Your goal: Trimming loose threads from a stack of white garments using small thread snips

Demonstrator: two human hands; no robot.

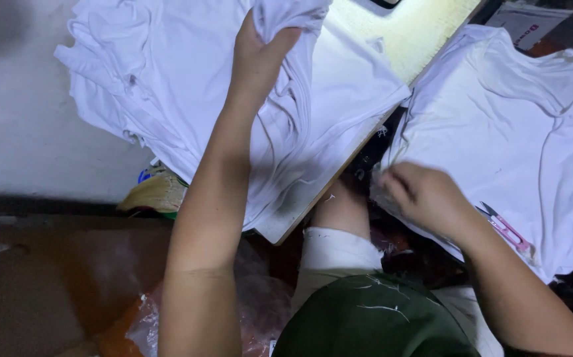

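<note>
Left hand (257, 56) pinching white garment (300, 99) at its top edge; right hand (422, 195) curled, fingers gripping second white garment (518, 125); pink snips (508, 228) just beside right wrist.

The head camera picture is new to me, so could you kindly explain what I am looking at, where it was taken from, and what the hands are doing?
There is no machine here: a person works with two bare hands, and the single camera sits on that person's head, looking down, so the arms reach in from the bottom edge. The left hand grips a bunched fold of a white garment that lies piled on a pale tabletop. The right hand rests its fingers on the edge of a second white garment, spread out to the right. A pink thread snipper lies on that second garment, just beside the right wrist. Below, you see the person's dark green clothing.
</note>
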